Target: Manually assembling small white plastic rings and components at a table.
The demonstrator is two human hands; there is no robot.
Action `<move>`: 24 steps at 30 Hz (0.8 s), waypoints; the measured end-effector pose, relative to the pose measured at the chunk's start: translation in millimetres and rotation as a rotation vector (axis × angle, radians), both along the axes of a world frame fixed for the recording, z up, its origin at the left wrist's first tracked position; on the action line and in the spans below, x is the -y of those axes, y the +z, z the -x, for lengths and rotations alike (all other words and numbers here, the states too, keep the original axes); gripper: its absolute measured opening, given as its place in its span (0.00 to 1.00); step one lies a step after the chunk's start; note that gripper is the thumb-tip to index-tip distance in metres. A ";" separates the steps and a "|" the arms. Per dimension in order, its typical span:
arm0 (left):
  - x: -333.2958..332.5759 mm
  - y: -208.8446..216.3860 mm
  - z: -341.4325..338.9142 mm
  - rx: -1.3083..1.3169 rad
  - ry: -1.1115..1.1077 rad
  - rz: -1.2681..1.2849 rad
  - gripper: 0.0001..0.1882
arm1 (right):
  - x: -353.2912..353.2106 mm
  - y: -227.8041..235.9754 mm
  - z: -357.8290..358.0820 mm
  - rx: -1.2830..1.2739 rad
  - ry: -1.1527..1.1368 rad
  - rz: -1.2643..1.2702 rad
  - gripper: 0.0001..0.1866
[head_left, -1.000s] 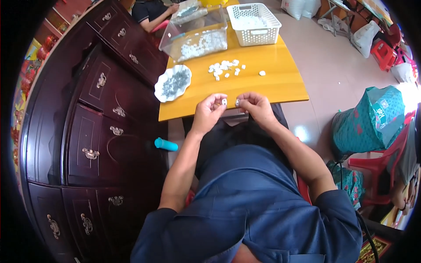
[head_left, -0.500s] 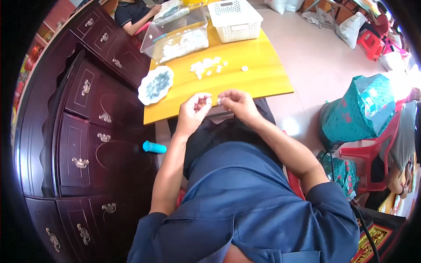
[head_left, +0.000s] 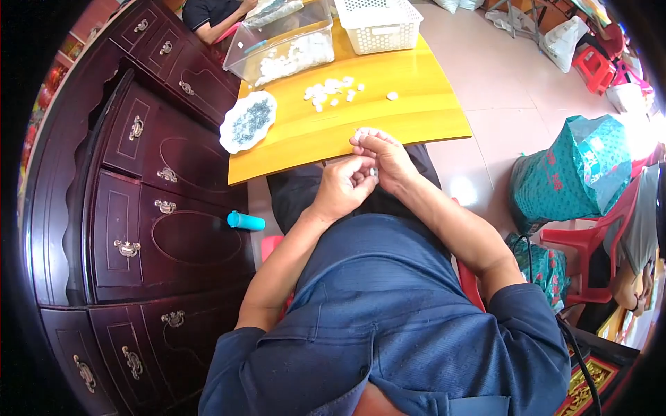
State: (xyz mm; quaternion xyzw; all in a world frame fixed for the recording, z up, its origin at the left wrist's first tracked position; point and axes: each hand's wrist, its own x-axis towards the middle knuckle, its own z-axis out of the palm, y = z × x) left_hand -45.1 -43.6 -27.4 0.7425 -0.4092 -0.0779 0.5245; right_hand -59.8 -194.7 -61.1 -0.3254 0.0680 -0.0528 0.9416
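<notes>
My left hand (head_left: 341,188) is closed in front of the table's near edge, pinching a small whitish piece with a dark spot (head_left: 374,172) between thumb and fingertips. Just beyond it and to the right, my right hand (head_left: 388,158) is closed too, with a small white piece (head_left: 358,137) at its fingertips. The two hands are close together, nearly touching. Several small white round pieces (head_left: 331,88) lie scattered on the yellow table (head_left: 316,133), and one more white disc (head_left: 393,96) sits apart on the right. At the table's left, a white scalloped plate (head_left: 227,141) holds many small dark grey bits.
A clear plastic bin (head_left: 239,68) with white pieces and a white perforated basket (head_left: 386,35) stand at the far side. Dark wooden drawers (head_left: 125,229) line the left, near a turquoise bottle (head_left: 246,221). A teal bag (head_left: 562,173) stands right. Another person's arm (head_left: 220,28) shows far left.
My left hand has moved right and nearer to my body, beside the right wrist. My right hand has turned and shifted slightly right, its fingertips now farther from the left hand's.
</notes>
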 end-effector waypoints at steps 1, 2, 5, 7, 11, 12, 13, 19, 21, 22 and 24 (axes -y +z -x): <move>0.6 -0.3 0.7 0.000 -0.001 -0.001 0.09 | -1.0 -0.5 0.4 -0.018 0.016 -0.036 0.02; 1.0 -0.8 1.1 0.044 -0.006 -0.003 0.09 | -0.8 -0.6 -0.1 -0.015 0.026 -0.035 0.02; 1.1 -6.3 -5.9 0.227 -0.036 0.062 0.09 | -0.5 3.6 0.6 -0.063 0.029 -0.036 0.02; 1.1 -6.8 -8.0 0.367 -0.064 0.127 0.09 | -0.8 4.2 0.4 -0.055 0.028 -0.034 0.02; -5.6 5.4 -4.3 0.253 0.080 0.036 0.06 | -2.5 6.9 1.4 0.023 0.005 0.005 0.03; -8.2 3.4 -7.3 0.141 0.116 0.081 0.04 | -1.9 8.2 2.9 -0.030 -0.026 0.048 0.04; -10.9 3.6 -11.2 0.003 0.160 0.115 0.03 | -0.4 8.9 2.5 -0.026 -0.042 0.137 0.05; -29.5 15.6 -32.5 -0.232 0.201 0.271 0.07 | -3.2 7.3 4.7 0.060 -0.090 0.405 0.07; -32.2 16.5 -36.5 -0.219 0.206 0.287 0.07 | -4.9 3.4 3.6 0.115 -0.091 0.493 0.08; -33.4 16.9 -37.6 -0.221 0.210 0.288 0.07 | -6.3 4.9 5.0 0.113 -0.086 0.493 0.08; -35.4 17.6 -38.9 -0.208 0.212 0.212 0.08 | -8.3 7.9 7.6 0.113 -0.085 0.500 0.07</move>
